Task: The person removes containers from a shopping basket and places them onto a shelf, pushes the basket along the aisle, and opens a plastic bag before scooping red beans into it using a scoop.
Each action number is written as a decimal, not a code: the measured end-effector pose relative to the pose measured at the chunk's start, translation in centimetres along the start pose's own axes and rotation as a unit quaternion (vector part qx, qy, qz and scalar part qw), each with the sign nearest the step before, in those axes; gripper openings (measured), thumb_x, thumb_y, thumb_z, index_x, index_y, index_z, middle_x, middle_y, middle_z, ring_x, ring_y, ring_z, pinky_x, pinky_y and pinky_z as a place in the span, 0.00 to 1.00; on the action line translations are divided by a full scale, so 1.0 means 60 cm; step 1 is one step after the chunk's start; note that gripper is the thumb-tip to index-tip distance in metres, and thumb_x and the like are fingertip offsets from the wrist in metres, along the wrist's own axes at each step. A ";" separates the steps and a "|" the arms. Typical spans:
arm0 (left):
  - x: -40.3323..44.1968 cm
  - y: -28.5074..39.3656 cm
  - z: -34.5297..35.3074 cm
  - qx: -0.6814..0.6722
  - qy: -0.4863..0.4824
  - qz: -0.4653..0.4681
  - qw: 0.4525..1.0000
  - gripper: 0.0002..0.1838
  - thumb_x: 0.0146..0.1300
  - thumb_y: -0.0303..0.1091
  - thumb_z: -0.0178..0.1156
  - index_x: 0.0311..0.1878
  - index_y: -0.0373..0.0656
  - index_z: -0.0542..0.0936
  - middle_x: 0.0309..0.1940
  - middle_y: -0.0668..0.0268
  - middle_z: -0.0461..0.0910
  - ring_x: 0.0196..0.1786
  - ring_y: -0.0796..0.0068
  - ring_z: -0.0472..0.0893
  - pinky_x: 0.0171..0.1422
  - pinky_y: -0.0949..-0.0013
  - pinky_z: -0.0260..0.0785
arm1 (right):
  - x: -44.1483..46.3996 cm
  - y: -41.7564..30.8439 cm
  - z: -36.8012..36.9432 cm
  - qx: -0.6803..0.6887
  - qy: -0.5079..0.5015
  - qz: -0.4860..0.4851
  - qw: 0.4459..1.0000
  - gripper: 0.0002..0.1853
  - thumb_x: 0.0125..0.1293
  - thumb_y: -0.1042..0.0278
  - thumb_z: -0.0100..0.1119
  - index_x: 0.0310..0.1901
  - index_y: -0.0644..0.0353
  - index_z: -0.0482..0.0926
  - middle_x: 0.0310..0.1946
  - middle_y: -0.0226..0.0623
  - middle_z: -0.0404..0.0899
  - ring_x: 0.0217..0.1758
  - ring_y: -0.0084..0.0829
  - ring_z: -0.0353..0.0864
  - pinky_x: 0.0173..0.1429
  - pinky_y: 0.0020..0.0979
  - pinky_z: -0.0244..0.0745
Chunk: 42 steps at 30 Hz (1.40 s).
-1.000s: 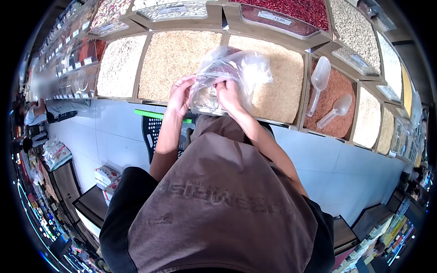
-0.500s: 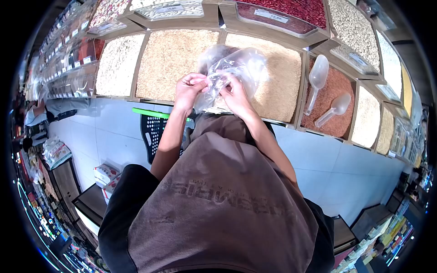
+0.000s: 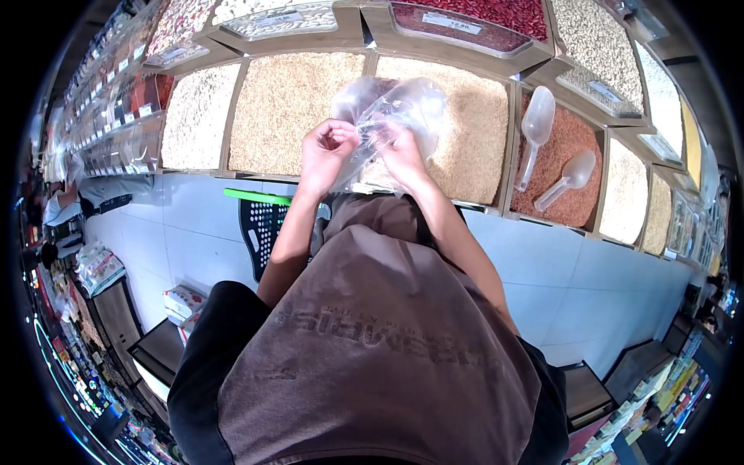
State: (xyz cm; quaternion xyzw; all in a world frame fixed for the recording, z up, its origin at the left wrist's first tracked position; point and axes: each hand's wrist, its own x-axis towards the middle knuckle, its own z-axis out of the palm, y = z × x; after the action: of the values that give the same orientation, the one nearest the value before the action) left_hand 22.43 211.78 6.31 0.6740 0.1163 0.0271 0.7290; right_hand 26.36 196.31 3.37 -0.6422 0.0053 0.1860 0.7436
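Observation:
A clear plastic bag (image 3: 422,108) lies over the bins of pale grain, with something dark reddish showing through its left part. My left hand (image 3: 328,153) pinches the bag's gathered plastic from the left, fingers curled. From the right, my right hand (image 3: 401,155) grips the same bag, its fingertips partly blurred behind the shiny film. Both hands are close together above the front edge of the bins. Beneath and around them spread a tan grain bin (image 3: 291,93) and a second tan grain bin (image 3: 477,139).
Two clear scoops, an upper scoop (image 3: 538,120) and a lower scoop (image 3: 575,174), rest on a reddish grain bin (image 3: 554,205). Red beans (image 3: 496,14) fill a bin behind. A black basket with a green handle (image 3: 256,196) stands below left. Another person (image 3: 66,201) is at far left.
My fingers have shifted slightly on the bag, the left hand's fingers curling up a little more. The whole view has moved slightly; the bag stays between my hands.

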 end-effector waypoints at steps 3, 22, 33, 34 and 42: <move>-0.006 0.034 -0.002 0.010 -0.041 -0.026 0.999 0.08 0.62 0.16 0.63 0.44 0.33 0.80 0.34 0.67 0.83 0.38 0.85 0.81 0.48 0.79 0.75 | -0.003 -0.008 -0.013 -0.186 -0.073 -0.089 0.976 0.19 0.67 0.81 0.54 0.60 0.63 0.76 0.49 0.45 0.83 0.51 0.33 0.81 0.54 0.34 0.75; 0.023 -0.069 -0.022 -0.326 0.035 -0.163 0.931 0.11 0.75 0.33 0.54 0.50 0.36 0.78 0.47 0.59 0.82 0.49 0.71 0.81 0.59 0.68 0.75 | -0.028 0.053 -0.017 -0.069 -0.044 0.015 0.997 0.16 0.66 0.85 0.52 0.54 0.66 0.75 0.47 0.39 0.82 0.48 0.27 0.81 0.55 0.30 0.76; -0.020 -0.046 -0.068 0.389 -0.015 0.144 0.910 0.13 0.59 0.24 0.60 0.48 0.36 0.83 0.50 0.52 0.81 0.54 0.52 0.81 0.64 0.62 0.72 | -0.029 0.077 -0.032 -0.038 -0.026 0.020 0.999 0.11 0.69 0.85 0.50 0.49 0.65 0.78 0.41 0.34 0.83 0.43 0.23 0.82 0.48 0.27 0.78; -0.022 -0.046 -0.070 0.407 -0.016 0.133 0.904 0.15 0.58 0.25 0.62 0.49 0.38 0.83 0.52 0.51 0.81 0.56 0.51 0.81 0.65 0.60 0.72 | -0.029 0.078 -0.032 -0.036 -0.030 0.016 0.999 0.11 0.69 0.85 0.50 0.49 0.64 0.78 0.41 0.34 0.83 0.42 0.23 0.81 0.48 0.27 0.78; -0.005 -0.071 -0.071 0.406 -0.039 0.066 0.911 0.14 0.58 0.27 0.65 0.48 0.37 0.84 0.47 0.52 0.84 0.52 0.54 0.82 0.61 0.59 0.73 | -0.034 0.065 -0.030 -0.043 -0.040 0.011 0.998 0.10 0.70 0.84 0.49 0.46 0.64 0.79 0.40 0.33 0.83 0.43 0.22 0.81 0.47 0.26 0.77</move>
State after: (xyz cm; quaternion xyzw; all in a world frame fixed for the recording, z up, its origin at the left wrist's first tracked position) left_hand 20.73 215.51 1.87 0.9184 0.0438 -0.0005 0.3931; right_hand 23.77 194.45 -0.14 -0.6655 -0.0259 0.2196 0.7129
